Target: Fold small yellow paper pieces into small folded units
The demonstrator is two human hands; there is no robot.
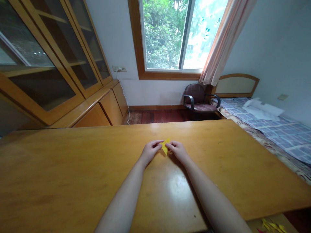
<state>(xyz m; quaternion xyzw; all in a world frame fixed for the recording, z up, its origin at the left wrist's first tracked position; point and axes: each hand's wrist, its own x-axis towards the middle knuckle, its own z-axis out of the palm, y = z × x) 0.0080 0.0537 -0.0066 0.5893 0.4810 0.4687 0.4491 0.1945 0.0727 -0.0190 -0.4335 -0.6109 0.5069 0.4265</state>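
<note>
Between my two hands is a small piece of folded yellow paper, with pointed corners at its top and bottom. My left hand pinches its left side between thumb and fingers. On the other side, my right hand grips the paper's right edge, thumb on the near face. The paper is held just over the wooden table, near its far half. Fingertips behind the paper are partly hidden.
At the lower right, below the table edge, lie several yellow and red paper pieces. An armchair stands beyond the table. To the right is a bed with white sheets on it. A glass-door cabinet lines the left wall.
</note>
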